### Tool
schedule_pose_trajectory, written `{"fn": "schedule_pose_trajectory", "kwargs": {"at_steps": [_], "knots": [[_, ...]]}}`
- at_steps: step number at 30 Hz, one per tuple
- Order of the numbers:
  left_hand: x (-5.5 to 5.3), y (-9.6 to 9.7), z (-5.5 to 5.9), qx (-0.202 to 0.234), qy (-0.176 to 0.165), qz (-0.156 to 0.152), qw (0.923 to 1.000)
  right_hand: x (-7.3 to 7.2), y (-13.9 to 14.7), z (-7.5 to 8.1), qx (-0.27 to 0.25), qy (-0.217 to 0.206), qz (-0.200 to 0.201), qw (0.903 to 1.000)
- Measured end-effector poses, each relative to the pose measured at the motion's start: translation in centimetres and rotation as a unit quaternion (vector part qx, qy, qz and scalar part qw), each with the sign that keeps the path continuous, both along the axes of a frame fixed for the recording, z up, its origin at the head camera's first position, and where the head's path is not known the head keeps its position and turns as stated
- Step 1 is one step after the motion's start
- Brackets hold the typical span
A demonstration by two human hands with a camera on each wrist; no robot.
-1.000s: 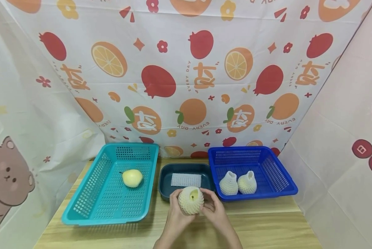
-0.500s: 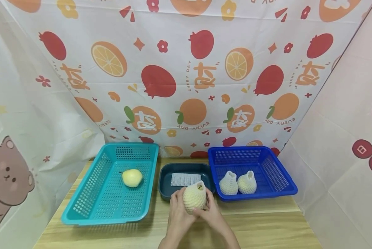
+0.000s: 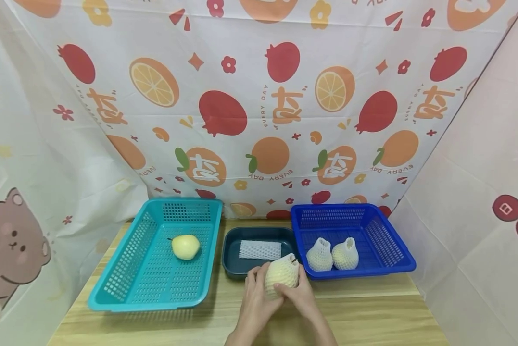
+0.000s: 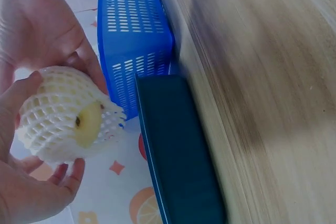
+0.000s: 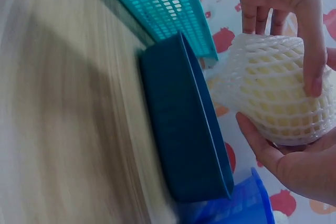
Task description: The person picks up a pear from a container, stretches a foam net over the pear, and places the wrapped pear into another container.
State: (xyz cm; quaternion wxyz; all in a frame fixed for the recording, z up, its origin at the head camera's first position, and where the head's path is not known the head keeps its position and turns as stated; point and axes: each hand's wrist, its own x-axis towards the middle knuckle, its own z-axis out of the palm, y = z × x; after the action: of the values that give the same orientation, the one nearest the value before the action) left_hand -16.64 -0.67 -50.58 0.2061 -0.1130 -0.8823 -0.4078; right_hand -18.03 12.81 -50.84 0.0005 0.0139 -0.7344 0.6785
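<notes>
In the head view, a pale yellow pear (image 3: 281, 276) in a white foam net is held between both hands above the table's front. My left hand (image 3: 257, 298) grips its left side and my right hand (image 3: 303, 295) grips its right side, the right thumb lying across the front. The net's open end points up and right, with the dark stem showing. In the left wrist view, bare yellow skin of the pear (image 4: 90, 124) shows through a gap in the net. The right wrist view shows the net (image 5: 273, 87) covering the pear, thumb and fingers around it.
A teal basket (image 3: 148, 302) at left holds one bare pear (image 3: 185, 247). Behind the hands, a dark tray (image 3: 231, 269) contains a flat white foam net (image 3: 260, 250). The blue basket (image 3: 388, 269) at right holds two netted pears (image 3: 320, 254). A printed cloth hangs behind.
Both hands have moved slightly right with the netted pear. It has been tilted so the net's open end, earlier facing me, now points up and right. The right thumb has come onto its front.
</notes>
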Motion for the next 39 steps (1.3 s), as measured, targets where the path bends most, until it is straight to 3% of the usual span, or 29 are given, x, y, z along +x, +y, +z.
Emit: {"fn": "schedule_pose_trajectory", "kwargs": {"at_steps": [3, 6, 8, 11, 14, 16, 18, 20, 21, 24, 26, 29, 33, 36, 39], "knots": [[-0.2, 0.2, 0.1, 0.035, -0.012, -0.013, 0.9992, -0.1, 0.8, 0.5, -0.005, 0.002, -0.024, 0.9997], [-0.6, 0.5, 0.3, 0.103, -0.07, -0.034, 0.9916, -0.3, 1.8, 1.2, -0.017, 0.002, -0.056, 0.9983], [-1.0, 0.7, 0.3, 0.159, -0.116, -0.052, 0.9791, -0.4, 2.6, 1.7, -0.03, 0.004, -0.082, 0.9961], [-1.8, 1.4, 0.1, 0.254, -0.165, -0.075, 0.9501, -0.3, 3.9, 2.5, -0.042, 0.003, -0.118, 0.9922], [-2.8, 2.6, -0.2, 0.318, -0.185, -0.082, 0.9263, -0.1, 5.3, 3.2, -0.046, 0.006, -0.15, 0.9875], [-3.5, 3.5, -0.3, 0.329, -0.192, -0.079, 0.921, 0.1, 6.3, 3.5, -0.048, 0.005, -0.173, 0.9838], [-4.2, 4.5, -0.5, 0.318, -0.195, -0.07, 0.9252, 0.1, 7.3, 3.4, -0.064, 0.022, -0.189, 0.9796], [-4.7, 5.3, -0.6, 0.305, -0.211, -0.06, 0.9266, -0.4, 8.8, 1.9, -0.097, 0.068, -0.191, 0.9745], [-4.9, 5.7, -0.7, 0.307, -0.225, -0.061, 0.9228, -0.7, 9.7, 0.8, -0.113, 0.087, -0.189, 0.9716], [-5.1, 6.7, -1.0, 0.315, -0.287, -0.072, 0.9015, -2.5, 13.1, -3.9, -0.152, 0.138, -0.181, 0.9619], [-5.1, 7.2, -1.1, 0.318, -0.327, -0.088, 0.8855, -3.9, 15.4, -7.5, -0.15, 0.136, -0.197, 0.9592], [-5.2, 7.8, -1.2, 0.312, -0.378, -0.104, 0.8655, -4.9, 17.6, -10.4, -0.135, 0.101, -0.24, 0.9561], [-5.4, 8.7, -1.7, 0.343, -0.413, -0.111, 0.8365, -5.1, 19.3, -11.7, -0.15, 0.093, -0.268, 0.9473], [-5.5, 9.4, -2.2, 0.356, -0.405, -0.105, 0.8358, -5.0, 20.3, -12.0, -0.159, 0.101, -0.268, 0.9449], [-5.4, 10.1, -2.8, 0.356, -0.387, -0.096, 0.8451, -4.9, 21.2, -12.4, -0.153, 0.102, -0.267, 0.9459]]}}
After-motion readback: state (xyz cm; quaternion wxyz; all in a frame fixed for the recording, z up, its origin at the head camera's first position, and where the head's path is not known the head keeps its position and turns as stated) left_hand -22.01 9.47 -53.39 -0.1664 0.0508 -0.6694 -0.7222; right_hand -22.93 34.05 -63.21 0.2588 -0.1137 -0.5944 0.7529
